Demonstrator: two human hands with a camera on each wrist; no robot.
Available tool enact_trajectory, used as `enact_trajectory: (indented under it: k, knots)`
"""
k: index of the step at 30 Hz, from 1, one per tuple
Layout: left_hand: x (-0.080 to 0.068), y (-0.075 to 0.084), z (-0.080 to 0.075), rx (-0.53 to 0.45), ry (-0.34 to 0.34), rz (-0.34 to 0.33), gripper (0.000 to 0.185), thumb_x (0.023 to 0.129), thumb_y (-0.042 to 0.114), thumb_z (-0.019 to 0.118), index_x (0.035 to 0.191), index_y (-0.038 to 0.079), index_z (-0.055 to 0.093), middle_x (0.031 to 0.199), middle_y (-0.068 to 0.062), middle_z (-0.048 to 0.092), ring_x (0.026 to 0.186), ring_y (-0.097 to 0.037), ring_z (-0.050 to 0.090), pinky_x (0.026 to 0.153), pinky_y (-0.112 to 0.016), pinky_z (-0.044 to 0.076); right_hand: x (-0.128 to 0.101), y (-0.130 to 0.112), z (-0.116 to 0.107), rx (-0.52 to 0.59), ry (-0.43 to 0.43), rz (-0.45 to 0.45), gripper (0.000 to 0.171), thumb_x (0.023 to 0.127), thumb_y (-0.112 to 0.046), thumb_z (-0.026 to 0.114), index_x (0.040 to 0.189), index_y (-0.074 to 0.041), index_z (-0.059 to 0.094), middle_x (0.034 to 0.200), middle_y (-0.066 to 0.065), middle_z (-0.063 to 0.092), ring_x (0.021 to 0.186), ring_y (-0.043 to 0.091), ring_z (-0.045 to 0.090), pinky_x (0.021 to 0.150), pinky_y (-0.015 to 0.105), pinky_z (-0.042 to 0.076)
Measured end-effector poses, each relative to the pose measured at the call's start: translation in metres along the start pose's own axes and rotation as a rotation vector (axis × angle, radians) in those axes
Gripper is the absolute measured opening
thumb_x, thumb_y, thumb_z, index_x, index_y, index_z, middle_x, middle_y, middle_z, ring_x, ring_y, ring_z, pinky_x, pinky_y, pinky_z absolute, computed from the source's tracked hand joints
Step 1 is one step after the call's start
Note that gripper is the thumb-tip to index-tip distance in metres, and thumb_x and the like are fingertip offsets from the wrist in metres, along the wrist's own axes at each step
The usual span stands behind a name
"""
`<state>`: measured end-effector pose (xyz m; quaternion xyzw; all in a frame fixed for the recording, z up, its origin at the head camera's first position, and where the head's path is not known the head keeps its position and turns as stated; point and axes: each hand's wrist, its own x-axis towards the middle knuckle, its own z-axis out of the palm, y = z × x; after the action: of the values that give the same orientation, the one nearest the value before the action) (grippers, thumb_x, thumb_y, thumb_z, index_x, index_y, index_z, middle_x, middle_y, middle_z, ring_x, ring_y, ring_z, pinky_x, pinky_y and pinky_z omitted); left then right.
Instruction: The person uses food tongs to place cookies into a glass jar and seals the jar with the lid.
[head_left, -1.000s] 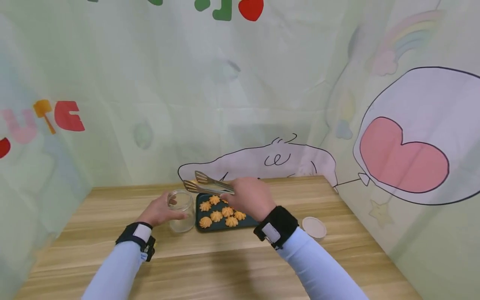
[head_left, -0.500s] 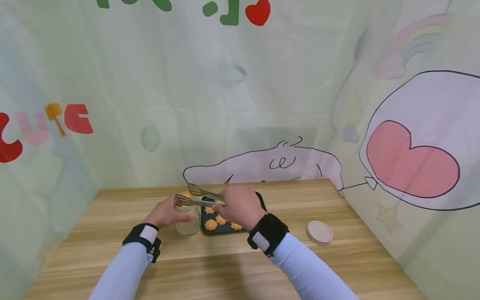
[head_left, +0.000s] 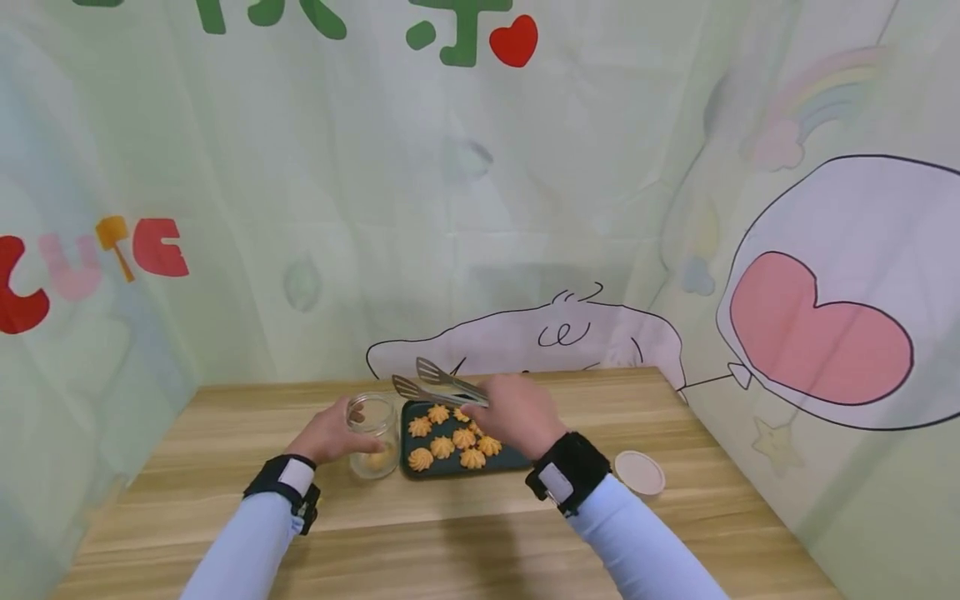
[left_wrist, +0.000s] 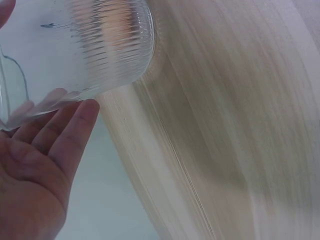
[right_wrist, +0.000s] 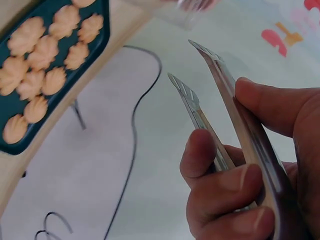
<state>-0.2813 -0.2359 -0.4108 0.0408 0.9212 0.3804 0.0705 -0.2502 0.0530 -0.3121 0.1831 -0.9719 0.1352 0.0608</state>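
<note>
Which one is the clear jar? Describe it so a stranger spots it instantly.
On the wooden table, find the dark tray of cookies. Just left of it, the left hand grips the jar. Unlike the tray and the pale disc, it is tall and see-through, ribbed near its base.

Tray: dark; holds golden cookies.
Jar: clear glass, uncapped, cookie inside; beside tray's left edge.
Tongs: metal; parted tips raised near tray's far-left corner.

Prob. staged set, w/ cartoon-print backdrop behind wood-grain tbl.
</note>
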Motion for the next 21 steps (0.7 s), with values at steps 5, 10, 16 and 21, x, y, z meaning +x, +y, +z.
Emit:
enact_trajectory:
  k: [5,10,16,21]
  knots:
    - [-0.001,0.001,-0.002,0.008,-0.01,0.002,0.092,0.074,0.038,0.083,0.142,-0.004,0.037,0.135,-0.028,0.055,0.122,-0.045,0.054,0.097,-0.054,0.049,0.001,0.018,0.001,-0.029,-0.021,0.084,0.03,0.091,-0.042,0.067,0.085,-0.013,0.07,0.066,-0.001,0.056,0.056,0.014,0.048,0.049,0.028,0.034]
    - [0.001,-0.001,-0.001,0.0,-0.015,-0.014,0.097,0.073,0.04,0.084,0.146,-0.002,0.034,0.135,-0.027,0.055,0.12,-0.042,0.056,0.095,-0.053,0.05,0.003,0.036,0.004,-0.063,-0.041,0.161,0.031,0.09,-0.042,0.068,0.082,-0.013,0.069,0.064,-0.002,0.05,0.055,0.014,0.045,0.047,0.027,0.031]
    - [0.006,-0.004,0.001,-0.012,-0.02,-0.026,0.099,0.073,0.04,0.085,0.147,0.001,0.032,0.137,-0.027,0.054,0.121,-0.042,0.056,0.095,-0.053,0.05,0.003,0.059,0.009,-0.071,-0.053,0.211,0.033,0.09,-0.042,0.067,0.078,-0.012,0.066,0.061,-0.002,0.043,0.053,0.014,0.041,0.047,0.027,0.027]
    - [0.006,-0.004,0.0,-0.029,-0.019,-0.016,0.098,0.073,0.038,0.085,0.147,0.001,0.034,0.137,-0.027,0.054,0.122,-0.044,0.055,0.096,-0.052,0.05,0.004,0.076,0.014,-0.071,-0.055,0.244,0.038,0.089,-0.041,0.067,0.067,-0.011,0.061,0.059,-0.003,0.042,0.053,0.014,0.041,0.047,0.027,0.028]
